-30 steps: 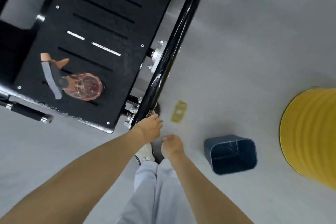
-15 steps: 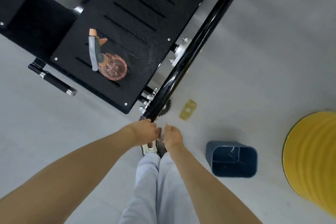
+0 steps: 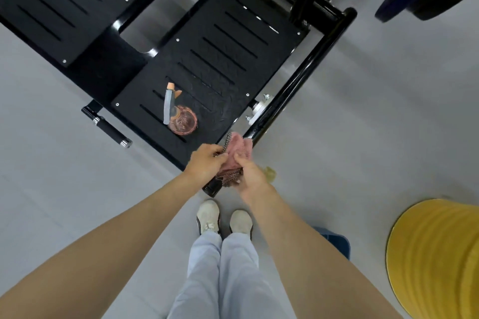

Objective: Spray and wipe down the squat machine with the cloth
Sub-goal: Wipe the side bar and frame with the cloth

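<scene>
**Both hands on the cloth at the near corner of the squat machine**

Head view, looking down. The left hand (image 3: pixel 207 160) and right hand (image 3: pixel 251 175) are close together. Each has its fingers curled round the pink cloth (image 3: pixel 239 149), which is bunched between them. A dark checked face of the cloth shows at its upper edge and below the hands. The cloth is held over the near corner of the squat machine (image 3: pixel 103 72), where the right foot plate (image 3: pixel 223 59) meets the near end of the black frame tube (image 3: pixel 298 80).

The spray bottle (image 3: pixel 182 120) stands upright on that plate, near its front edge, just left of the hands and apart from both. A black handle (image 3: pixel 110 129) with a chrome cap juts from the plate's left corner over the grey floor (image 3: pixel 64 176). The person's shoes (image 3: pixel 208 216) stand just short of the tube's end.

Open floor lies left of the arms and right of the tube. Further right, a yellow drum (image 3: pixel 435 254) fills the lower corner. A dark blue bin (image 3: pixel 337 241) shows partly behind the right forearm, and a small yellow tag (image 3: pixel 270 172) lies on the floor beside the right hand.
</scene>
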`<state>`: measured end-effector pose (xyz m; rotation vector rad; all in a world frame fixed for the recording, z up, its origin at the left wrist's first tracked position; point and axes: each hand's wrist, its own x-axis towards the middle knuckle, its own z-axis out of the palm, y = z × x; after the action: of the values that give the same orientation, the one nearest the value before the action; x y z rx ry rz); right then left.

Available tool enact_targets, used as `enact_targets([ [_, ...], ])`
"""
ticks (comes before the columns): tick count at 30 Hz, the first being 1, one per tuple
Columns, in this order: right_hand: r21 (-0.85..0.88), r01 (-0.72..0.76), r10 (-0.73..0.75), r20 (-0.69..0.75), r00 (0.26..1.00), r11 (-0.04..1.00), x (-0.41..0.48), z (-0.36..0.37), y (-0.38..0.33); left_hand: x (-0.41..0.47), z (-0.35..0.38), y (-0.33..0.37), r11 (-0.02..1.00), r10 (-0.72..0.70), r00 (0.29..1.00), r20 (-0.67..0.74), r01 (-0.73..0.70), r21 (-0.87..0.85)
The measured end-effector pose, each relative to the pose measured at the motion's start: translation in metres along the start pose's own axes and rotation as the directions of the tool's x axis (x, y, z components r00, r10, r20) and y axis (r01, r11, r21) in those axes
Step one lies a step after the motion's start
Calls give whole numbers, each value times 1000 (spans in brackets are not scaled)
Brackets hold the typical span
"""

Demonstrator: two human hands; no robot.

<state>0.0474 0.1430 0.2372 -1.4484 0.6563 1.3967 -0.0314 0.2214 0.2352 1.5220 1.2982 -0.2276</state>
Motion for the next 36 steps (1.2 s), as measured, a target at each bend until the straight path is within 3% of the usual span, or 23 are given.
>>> enact_targets([
  [1,-29,17,-19,-44,999,999,0,1,-3,2,-7,-2,980,101,987,-122,-77,183],
  [2,-50,20,-23,-72,997,999,-1,1,-6,5,-16,-4,960,173,946,-275,-100,261],
  [4,-81,24,-34,-115,993,996,-4,1,-11,13,-39,-2,974,197,782,-591,-86,211],
  [5,-92,31,-42,-127,991,995,-6,1,-13,18,-51,1,985,154,713,-683,-57,163],
  [6,-108,32,-47,-132,990,994,-5,1,-12,26,-60,4,993,88,694,-715,-6,116],
  [10,-229,21,-58,-154,986,973,3,-3,-10,63,-81,15,960,-277,797,-536,249,-125],
  [12,-275,18,-59,-141,988,961,9,-7,-7,76,-84,12,948,-318,840,-438,287,-139],
  [15,-290,-5,-19,-81,997,957,16,-12,-6,81,-85,5,972,-224,885,-408,172,-161],
  [18,-196,-20,13,-38,999,980,19,-16,-10,71,-80,7,996,-67,920,-386,42,-73],
  [24,-215,-37,31,-32,999,976,-26,4,-48,22,-108,50,986,162,969,-188,-166,-8],
  [29,-331,92,-54,122,991,939,-123,27,-110,-58,-152,142,935,354,931,-91,-351,50],
  [33,-334,226,-145,251,957,915,-202,50,-144,-127,-195,223,901,433,882,-187,-414,132],
  [36,-294,275,-180,310,934,915,-262,69,-160,-174,-234,269,851,525,829,-192,-517,96],
])
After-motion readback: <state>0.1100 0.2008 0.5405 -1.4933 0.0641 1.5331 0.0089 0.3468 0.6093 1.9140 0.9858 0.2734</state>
